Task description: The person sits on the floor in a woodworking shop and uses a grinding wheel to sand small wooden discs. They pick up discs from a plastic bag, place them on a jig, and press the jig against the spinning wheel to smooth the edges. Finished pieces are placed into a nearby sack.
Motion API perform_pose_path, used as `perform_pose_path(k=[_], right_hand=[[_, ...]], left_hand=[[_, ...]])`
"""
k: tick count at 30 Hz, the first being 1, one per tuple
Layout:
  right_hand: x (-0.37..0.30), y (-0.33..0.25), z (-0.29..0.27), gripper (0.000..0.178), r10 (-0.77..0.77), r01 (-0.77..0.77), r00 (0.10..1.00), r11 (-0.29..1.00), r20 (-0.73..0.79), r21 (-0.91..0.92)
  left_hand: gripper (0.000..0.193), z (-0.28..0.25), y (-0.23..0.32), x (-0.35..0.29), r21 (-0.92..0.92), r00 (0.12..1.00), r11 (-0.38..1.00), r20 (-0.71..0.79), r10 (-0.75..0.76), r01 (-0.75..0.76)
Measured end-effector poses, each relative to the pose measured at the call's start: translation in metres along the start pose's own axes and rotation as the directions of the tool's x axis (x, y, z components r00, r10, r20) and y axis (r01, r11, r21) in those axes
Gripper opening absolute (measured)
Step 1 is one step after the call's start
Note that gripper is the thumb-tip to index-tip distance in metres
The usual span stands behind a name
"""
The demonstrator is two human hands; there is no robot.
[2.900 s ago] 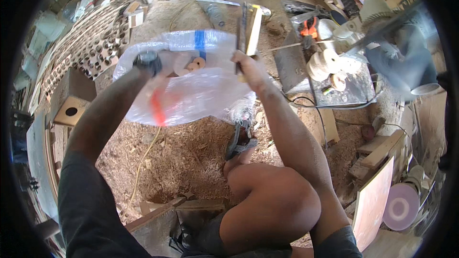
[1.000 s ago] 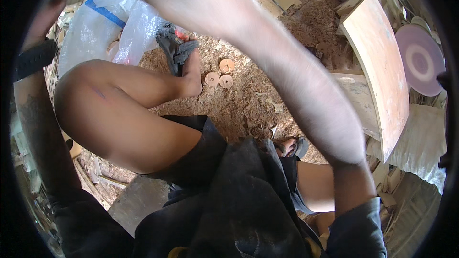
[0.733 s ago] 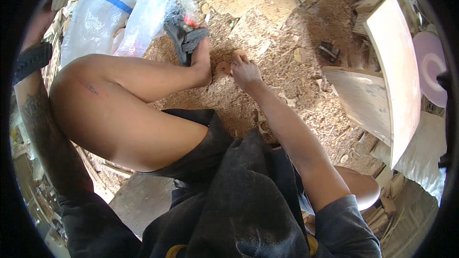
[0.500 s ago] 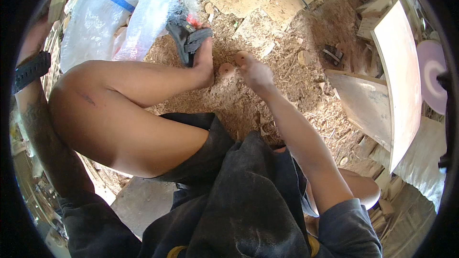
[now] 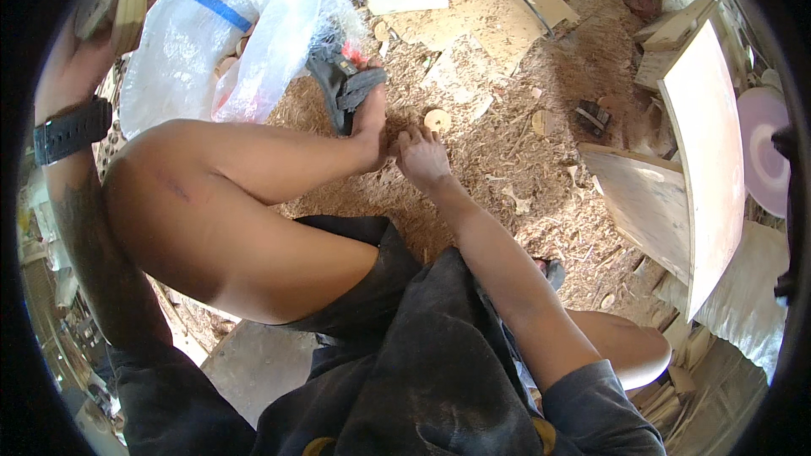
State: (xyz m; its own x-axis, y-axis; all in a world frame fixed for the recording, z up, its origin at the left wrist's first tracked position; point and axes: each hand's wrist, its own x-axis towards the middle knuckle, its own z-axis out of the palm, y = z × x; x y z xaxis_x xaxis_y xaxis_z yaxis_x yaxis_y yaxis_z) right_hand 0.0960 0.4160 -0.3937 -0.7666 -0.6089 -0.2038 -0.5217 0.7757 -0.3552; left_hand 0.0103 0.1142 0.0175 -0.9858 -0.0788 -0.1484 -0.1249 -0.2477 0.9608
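a pale wooden disc (image 5: pixel 438 121), apparently centre-holed, flat on shavings (image 5: pixel 338 194), and a tan wooden bar (image 5: pixel 129 2) in the left grip (image 5: pixel 87 57)

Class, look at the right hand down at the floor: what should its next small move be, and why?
Probably shift the right hand slightly forward and right to pinch the round wooden disc by its rim. The disc lies uncovered on the shavings, very near that hand, while the left hand is occupied with a wooden piece. Whether the right hand holds anything is hidden.
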Motion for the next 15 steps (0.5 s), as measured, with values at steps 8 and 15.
perform_pose_path(k=[8, 15], right_hand=[[-0.004, 0.018, -0.03, 0.044, 0.205, -0.116, 0.971, 0.858, -0.127, 0.501], [0.028, 0.057, -0.051, 0.02, 0.122, -0.102, 0.992, 0.928, -0.034, 0.358]], left_hand=[[0.057, -0.041, 0.0, 0.009, -0.051, 0.992, 0.992, 0.041, -0.116, 0.118], [0.043, -0.032, 0.007, 0.005, 0.069, 0.987, 0.989, -0.109, -0.122, 0.13]])
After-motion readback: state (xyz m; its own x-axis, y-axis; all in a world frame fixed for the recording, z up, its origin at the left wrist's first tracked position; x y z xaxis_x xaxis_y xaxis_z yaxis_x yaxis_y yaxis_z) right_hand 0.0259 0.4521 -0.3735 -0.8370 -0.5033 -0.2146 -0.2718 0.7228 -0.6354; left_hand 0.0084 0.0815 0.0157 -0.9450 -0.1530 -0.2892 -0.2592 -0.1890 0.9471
